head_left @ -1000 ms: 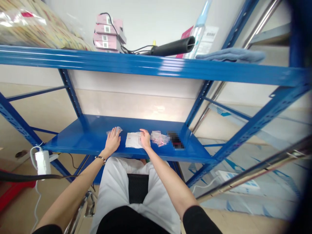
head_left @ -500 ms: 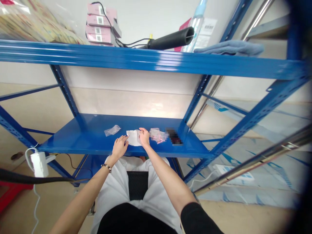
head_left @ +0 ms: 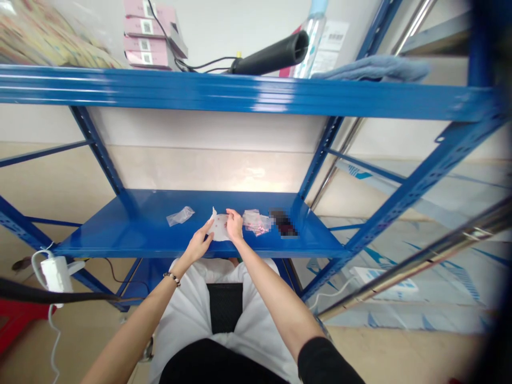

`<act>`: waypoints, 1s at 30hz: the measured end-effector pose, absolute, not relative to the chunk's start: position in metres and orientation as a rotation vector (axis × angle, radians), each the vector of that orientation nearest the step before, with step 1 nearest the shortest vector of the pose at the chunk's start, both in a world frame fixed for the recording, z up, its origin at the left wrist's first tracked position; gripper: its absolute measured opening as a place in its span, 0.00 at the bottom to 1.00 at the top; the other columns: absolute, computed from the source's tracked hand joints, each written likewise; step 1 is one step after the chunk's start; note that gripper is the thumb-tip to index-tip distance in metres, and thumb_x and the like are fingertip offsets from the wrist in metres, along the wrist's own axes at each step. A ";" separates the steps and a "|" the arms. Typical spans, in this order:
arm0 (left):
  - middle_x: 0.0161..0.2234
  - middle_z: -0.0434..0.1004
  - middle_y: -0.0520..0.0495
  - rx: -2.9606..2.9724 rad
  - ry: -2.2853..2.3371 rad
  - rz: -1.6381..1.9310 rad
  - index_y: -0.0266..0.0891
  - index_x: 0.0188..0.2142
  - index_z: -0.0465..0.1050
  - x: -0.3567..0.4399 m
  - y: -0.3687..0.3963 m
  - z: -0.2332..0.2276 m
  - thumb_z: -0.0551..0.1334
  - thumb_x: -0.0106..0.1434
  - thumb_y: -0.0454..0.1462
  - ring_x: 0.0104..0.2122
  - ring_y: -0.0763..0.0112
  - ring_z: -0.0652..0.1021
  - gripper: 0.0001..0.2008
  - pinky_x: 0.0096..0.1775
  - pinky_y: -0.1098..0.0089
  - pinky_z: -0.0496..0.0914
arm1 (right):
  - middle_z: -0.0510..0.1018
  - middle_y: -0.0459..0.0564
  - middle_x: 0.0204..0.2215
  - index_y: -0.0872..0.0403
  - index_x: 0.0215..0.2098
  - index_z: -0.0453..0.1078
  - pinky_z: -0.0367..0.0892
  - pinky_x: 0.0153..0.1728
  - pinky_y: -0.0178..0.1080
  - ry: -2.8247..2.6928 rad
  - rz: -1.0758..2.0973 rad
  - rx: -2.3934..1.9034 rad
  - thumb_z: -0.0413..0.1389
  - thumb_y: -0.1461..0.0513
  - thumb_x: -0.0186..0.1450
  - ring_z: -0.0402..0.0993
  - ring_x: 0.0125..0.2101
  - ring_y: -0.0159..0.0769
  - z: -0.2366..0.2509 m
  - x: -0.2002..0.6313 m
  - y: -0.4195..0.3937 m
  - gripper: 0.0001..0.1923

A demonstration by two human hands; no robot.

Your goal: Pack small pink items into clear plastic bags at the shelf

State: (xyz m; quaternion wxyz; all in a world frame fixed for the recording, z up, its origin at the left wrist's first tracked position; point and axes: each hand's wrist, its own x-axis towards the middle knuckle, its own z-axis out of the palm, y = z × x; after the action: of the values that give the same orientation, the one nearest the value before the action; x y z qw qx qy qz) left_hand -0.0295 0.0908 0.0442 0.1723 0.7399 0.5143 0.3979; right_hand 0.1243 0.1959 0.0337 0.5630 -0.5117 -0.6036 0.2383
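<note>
A small white sheet (head_left: 220, 229), paper or tissue by its look, lies between my hands on the blue shelf. Faint reddish spots show on it; I cannot tell whether they are printed or small things. My left hand (head_left: 200, 242) pinches its left edge, where a corner sticks up. On the other side, my right hand (head_left: 234, 225) grips the sheet's right part with curled fingers, hiding that edge. Just right of it are clear plastic bags (head_left: 256, 222) with small pink pieces. A crumpled clear bag (head_left: 181, 216) lies to the left.
A dark pixelated object (head_left: 284, 223) lies at the right of the blue shelf (head_left: 140, 229). Overhead, a blue beam (head_left: 224, 93) crosses the view, with pink boxes (head_left: 148, 42), a black tube (head_left: 272, 54), a spray bottle (head_left: 311, 42) and a blue cloth (head_left: 372, 69) above it.
My left hand has closed on the sheet's left edge and raised its corner. Reddish spots now show on the sheet. The whole view has shifted slightly.
</note>
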 end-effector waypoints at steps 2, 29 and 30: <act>0.65 0.58 0.43 2.051 1.399 1.171 0.38 0.66 0.56 -0.028 0.092 0.048 0.51 0.68 0.41 0.64 0.63 0.61 0.27 0.63 0.62 0.54 | 0.80 0.54 0.43 0.56 0.43 0.76 0.64 0.55 0.42 -1.428 0.563 -1.200 0.43 0.67 0.64 0.76 0.45 0.39 0.033 0.124 0.197 0.19; 0.68 0.47 0.48 2.158 1.425 1.084 0.52 0.66 0.54 -0.011 -0.045 0.034 0.48 0.68 0.34 0.65 0.60 0.57 0.27 0.63 0.54 0.57 | 0.79 0.53 0.38 0.54 0.40 0.75 0.65 0.48 0.42 -1.846 0.268 -1.363 0.58 0.68 0.58 0.73 0.41 0.40 0.080 0.209 0.205 0.12; 0.68 0.48 0.48 2.144 1.407 1.078 0.51 0.65 0.55 -0.010 -0.045 0.032 0.48 0.68 0.34 0.65 0.60 0.58 0.27 0.62 0.54 0.58 | 0.79 0.53 0.37 0.54 0.37 0.75 0.65 0.48 0.42 -1.876 0.267 -1.388 0.62 0.68 0.55 0.73 0.41 0.41 0.076 0.219 0.205 0.11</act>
State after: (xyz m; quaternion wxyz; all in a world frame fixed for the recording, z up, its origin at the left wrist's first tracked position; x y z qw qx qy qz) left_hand -0.0104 -0.0450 0.0315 0.1786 0.7583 0.4977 0.3812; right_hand 0.2190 0.2055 0.0760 0.3862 -0.5451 -0.7367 0.1048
